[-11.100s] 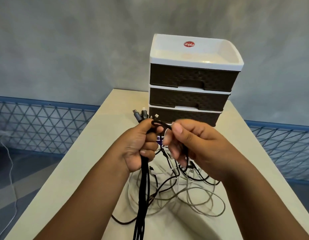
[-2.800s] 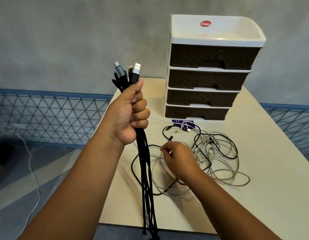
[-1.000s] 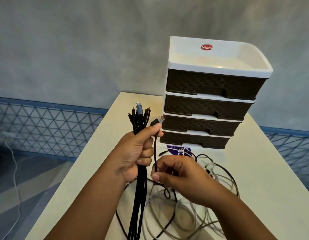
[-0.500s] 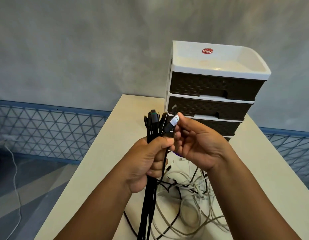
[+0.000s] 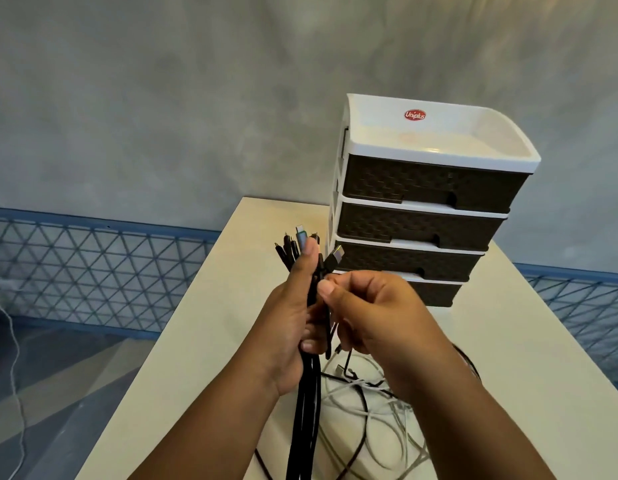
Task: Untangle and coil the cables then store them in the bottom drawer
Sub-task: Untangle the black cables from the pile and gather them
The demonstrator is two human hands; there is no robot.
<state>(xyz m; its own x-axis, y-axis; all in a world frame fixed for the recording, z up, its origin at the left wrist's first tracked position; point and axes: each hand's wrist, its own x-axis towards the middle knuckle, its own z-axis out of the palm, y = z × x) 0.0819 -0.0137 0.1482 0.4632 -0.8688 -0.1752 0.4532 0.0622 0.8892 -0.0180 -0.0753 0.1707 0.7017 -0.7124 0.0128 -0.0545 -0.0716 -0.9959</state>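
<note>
My left hand grips a bundle of black cables upright, with several plugs sticking out above the thumb. My right hand pinches one black cable with a silver USB plug right beside that bundle. A tangle of white and black cables lies on the table below my hands. The drawer unit stands behind, white frame with dark brown drawers, all shut. Its bottom drawer is partly hidden by my right hand.
The cream table has its left edge close to my left arm, and a floor drop lies beyond it. A blue lattice band runs along the grey wall. A white cord trails on the floor at far left.
My right hand picked a cable end out of the pile and brought it up against the bundle in my left hand. It now pinches the cable lower, just under the plug.
</note>
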